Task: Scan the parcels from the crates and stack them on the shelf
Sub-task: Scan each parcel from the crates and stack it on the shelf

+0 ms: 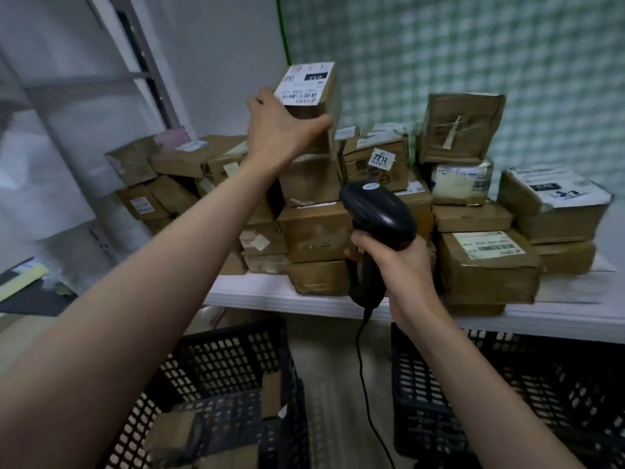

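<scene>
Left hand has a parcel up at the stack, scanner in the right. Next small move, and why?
Probably lower the parcel onto the middle stack and let go. The left hand grips it just above that stack, label up, while the right hand holds the scanner low, aimed elsewhere. Whether it was already scanned, I cannot tell.

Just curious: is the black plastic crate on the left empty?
No. The left black plastic crate holds brown cardboard parcels, visible inside.

White wall (220, 45), green-checked wall (473, 45), grey racking (142, 76)
</scene>
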